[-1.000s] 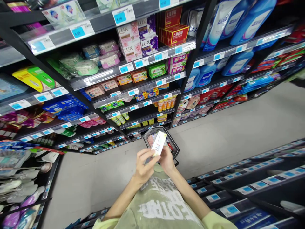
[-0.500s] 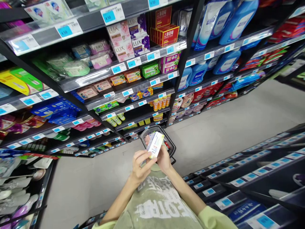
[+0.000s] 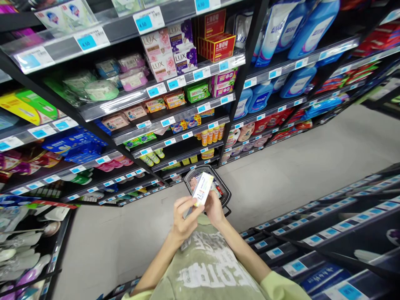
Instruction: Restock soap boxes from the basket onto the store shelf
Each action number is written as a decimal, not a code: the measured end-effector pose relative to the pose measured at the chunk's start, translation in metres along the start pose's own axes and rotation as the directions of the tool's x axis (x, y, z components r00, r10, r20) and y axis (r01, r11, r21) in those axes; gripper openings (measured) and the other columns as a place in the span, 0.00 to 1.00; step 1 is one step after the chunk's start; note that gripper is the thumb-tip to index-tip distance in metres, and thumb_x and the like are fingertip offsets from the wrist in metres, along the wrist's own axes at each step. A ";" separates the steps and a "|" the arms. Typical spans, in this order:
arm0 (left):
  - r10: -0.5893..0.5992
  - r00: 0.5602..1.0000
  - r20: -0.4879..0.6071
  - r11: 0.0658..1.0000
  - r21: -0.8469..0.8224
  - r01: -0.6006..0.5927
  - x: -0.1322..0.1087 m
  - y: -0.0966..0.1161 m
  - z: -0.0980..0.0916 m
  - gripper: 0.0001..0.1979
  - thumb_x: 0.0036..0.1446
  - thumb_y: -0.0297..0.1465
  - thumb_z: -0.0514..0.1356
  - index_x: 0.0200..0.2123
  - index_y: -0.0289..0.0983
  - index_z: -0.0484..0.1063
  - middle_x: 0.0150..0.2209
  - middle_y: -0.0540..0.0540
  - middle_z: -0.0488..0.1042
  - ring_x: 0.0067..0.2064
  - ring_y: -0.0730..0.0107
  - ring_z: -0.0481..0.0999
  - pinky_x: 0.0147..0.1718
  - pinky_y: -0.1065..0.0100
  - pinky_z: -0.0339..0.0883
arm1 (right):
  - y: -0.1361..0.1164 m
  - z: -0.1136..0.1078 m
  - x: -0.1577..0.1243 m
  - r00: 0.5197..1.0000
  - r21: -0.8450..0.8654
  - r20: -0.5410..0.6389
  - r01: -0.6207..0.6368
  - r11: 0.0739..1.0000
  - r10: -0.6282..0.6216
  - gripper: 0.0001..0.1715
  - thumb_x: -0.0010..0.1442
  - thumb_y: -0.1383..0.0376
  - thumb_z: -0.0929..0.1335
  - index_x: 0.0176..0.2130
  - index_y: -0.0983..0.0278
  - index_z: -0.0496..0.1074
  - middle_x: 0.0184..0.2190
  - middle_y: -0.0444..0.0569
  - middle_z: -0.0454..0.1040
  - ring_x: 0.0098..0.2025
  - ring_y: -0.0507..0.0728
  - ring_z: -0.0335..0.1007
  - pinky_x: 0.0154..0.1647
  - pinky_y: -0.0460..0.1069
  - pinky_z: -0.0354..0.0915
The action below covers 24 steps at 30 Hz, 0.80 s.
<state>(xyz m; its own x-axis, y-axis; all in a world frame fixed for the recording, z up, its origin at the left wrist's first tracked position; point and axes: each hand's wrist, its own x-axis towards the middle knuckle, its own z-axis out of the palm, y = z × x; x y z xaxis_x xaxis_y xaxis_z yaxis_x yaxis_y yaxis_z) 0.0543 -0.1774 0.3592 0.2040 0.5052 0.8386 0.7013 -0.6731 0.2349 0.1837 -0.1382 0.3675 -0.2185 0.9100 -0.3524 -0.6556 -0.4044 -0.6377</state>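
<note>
A small white box with yellow-green ends, which looks like a boxed bar of soap, is held between my two hands above the basket. My left hand pinches its lower left end with thumb and fingers. Around its right side and underneath, my right hand is closed, with part of the fingers hidden behind the box. Below, on the floor, stands a dark grey shopping basket with several packages inside, partly covered by the box and my hands.
Shelves ahead carry Lux soap boxes, red and yellow boxes, wrapped soap bars and blue bottles. Grey floor runs along the aisle. Another shelf unit stands close on the right, and utensils hang at left.
The white box has tilted slightly, its printed face turning, and its upper end has moved a little left. Both hands keep their hold with hardly any movement.
</note>
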 end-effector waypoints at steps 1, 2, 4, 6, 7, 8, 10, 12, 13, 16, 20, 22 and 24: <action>-0.005 1.000 -0.008 1.000 -0.001 0.005 0.001 0.000 0.000 0.26 0.56 0.15 0.61 0.53 0.45 0.74 0.49 0.42 0.73 0.52 0.57 0.74 0.45 0.57 0.77 | 0.000 0.000 0.001 1.000 -0.002 0.007 -0.005 1.000 0.005 0.22 0.51 0.49 0.69 0.37 0.62 0.78 0.33 0.49 0.81 0.31 0.58 0.72 0.26 0.50 0.63; -0.012 1.000 -0.015 1.000 -0.004 0.012 0.002 0.001 0.000 0.26 0.55 0.15 0.60 0.53 0.44 0.74 0.49 0.42 0.73 0.52 0.57 0.74 0.45 0.56 0.77 | 0.001 0.000 0.001 1.000 -0.006 0.014 -0.006 1.000 0.007 0.21 0.51 0.49 0.69 0.35 0.62 0.77 0.31 0.48 0.80 0.29 0.57 0.70 0.24 0.49 0.61; -0.038 0.999 -0.029 0.999 -0.011 0.037 0.004 0.003 0.001 0.27 0.54 0.13 0.60 0.54 0.43 0.74 0.50 0.41 0.72 0.52 0.56 0.74 0.46 0.56 0.76 | 0.002 0.000 0.003 1.000 -0.021 0.020 -0.001 1.000 0.002 0.21 0.53 0.48 0.70 0.35 0.63 0.77 0.28 0.47 0.79 0.26 0.55 0.67 0.22 0.47 0.57; -0.073 0.997 -0.035 0.997 -0.003 0.073 0.008 0.004 0.001 0.28 0.53 0.12 0.60 0.54 0.42 0.74 0.50 0.41 0.72 0.52 0.57 0.73 0.47 0.55 0.76 | 0.003 -0.001 0.004 1.000 -0.045 0.029 0.006 0.999 -0.004 0.25 0.56 0.45 0.69 0.40 0.63 0.77 0.30 0.47 0.80 0.26 0.54 0.67 0.21 0.46 0.55; -0.084 0.996 -0.026 0.996 0.009 0.084 0.009 0.005 0.000 0.29 0.54 0.12 0.60 0.54 0.42 0.74 0.50 0.41 0.72 0.52 0.58 0.73 0.47 0.55 0.75 | 0.003 -0.001 0.004 0.999 -0.056 0.032 0.006 0.998 -0.004 0.28 0.57 0.43 0.68 0.44 0.63 0.77 0.32 0.47 0.81 0.27 0.54 0.68 0.21 0.46 0.56; -0.083 0.996 -0.007 0.996 0.025 0.084 0.010 0.005 0.000 0.29 0.54 0.11 0.60 0.54 0.43 0.74 0.50 0.42 0.73 0.53 0.58 0.73 0.48 0.56 0.75 | 0.003 -0.001 0.003 1.000 -0.064 0.027 0.004 0.998 -0.003 0.31 0.58 0.42 0.68 0.47 0.63 0.76 0.34 0.48 0.81 0.29 0.55 0.69 0.22 0.47 0.57; -0.055 0.997 0.048 0.997 0.056 0.052 0.010 0.004 0.000 0.28 0.56 0.12 0.59 0.55 0.44 0.74 0.50 0.42 0.74 0.53 0.59 0.73 0.48 0.57 0.75 | 0.002 -0.001 0.002 1.000 -0.051 -0.022 -0.006 0.999 0.005 0.34 0.56 0.41 0.70 0.52 0.62 0.75 0.38 0.47 0.81 0.33 0.56 0.72 0.26 0.47 0.63; -0.013 0.995 0.102 0.998 0.061 0.006 0.008 0.002 -0.001 0.27 0.58 0.13 0.57 0.55 0.43 0.74 0.50 0.42 0.75 0.54 0.59 0.73 0.48 0.58 0.74 | 0.001 -0.001 0.001 0.996 0.002 -0.068 -0.051 0.999 0.051 0.35 0.54 0.43 0.72 0.53 0.60 0.74 0.40 0.46 0.81 0.38 0.57 0.74 0.33 0.48 0.68; 0.007 0.993 0.119 0.999 0.049 -0.013 0.006 0.001 -0.002 0.26 0.59 0.13 0.57 0.56 0.41 0.74 0.50 0.41 0.75 0.55 0.59 0.73 0.48 0.58 0.74 | 0.000 -0.001 0.000 0.993 0.041 -0.073 -0.086 0.995 0.089 0.34 0.54 0.44 0.73 0.53 0.60 0.74 0.41 0.46 0.81 0.39 0.57 0.75 0.35 0.49 0.69; 0.071 0.985 0.158 0.997 -0.039 -0.066 0.003 -0.001 -0.004 0.23 0.61 0.16 0.55 0.56 0.38 0.73 0.52 0.38 0.75 0.57 0.57 0.73 0.50 0.55 0.73 | -0.003 -0.001 0.000 0.980 0.164 -0.018 -0.193 0.967 0.198 0.30 0.56 0.43 0.70 0.47 0.63 0.78 0.37 0.49 0.82 0.37 0.59 0.76 0.38 0.52 0.71; 0.142 0.972 0.188 0.982 -0.152 -0.114 0.003 0.001 -0.006 0.19 0.65 0.20 0.53 0.56 0.35 0.73 0.49 0.39 0.78 0.56 0.60 0.74 0.50 0.57 0.73 | -0.012 -0.004 -0.001 0.965 0.284 0.123 -0.257 0.924 0.231 0.26 0.58 0.46 0.68 0.42 0.64 0.79 0.34 0.50 0.82 0.33 0.58 0.76 0.37 0.51 0.71; 0.177 0.970 0.168 0.973 -0.181 -0.146 0.005 0.004 -0.006 0.16 0.66 0.22 0.55 0.54 0.34 0.74 0.45 0.41 0.80 0.54 0.62 0.75 0.48 0.60 0.73 | -0.016 -0.005 -0.002 0.944 0.308 0.235 -0.300 0.903 0.233 0.26 0.59 0.48 0.68 0.45 0.64 0.78 0.38 0.50 0.83 0.31 0.56 0.75 0.36 0.50 0.71; 0.204 0.969 0.138 0.964 -0.199 -0.174 0.007 0.006 -0.005 0.14 0.65 0.22 0.57 0.52 0.33 0.75 0.43 0.42 0.81 0.53 0.63 0.75 0.47 0.62 0.72 | -0.019 -0.006 -0.002 0.918 0.318 0.322 -0.335 0.887 0.231 0.28 0.59 0.48 0.68 0.48 0.64 0.77 0.42 0.51 0.83 0.30 0.55 0.75 0.36 0.49 0.70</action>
<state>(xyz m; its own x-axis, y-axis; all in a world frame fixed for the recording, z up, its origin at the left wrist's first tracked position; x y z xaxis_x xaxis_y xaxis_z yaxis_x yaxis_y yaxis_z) 0.0569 -0.1807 0.3686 0.4348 0.4272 0.7927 0.5048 -0.8446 0.1784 0.2009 -0.1331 0.3764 -0.5852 0.7713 -0.2503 -0.7381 -0.6344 -0.2296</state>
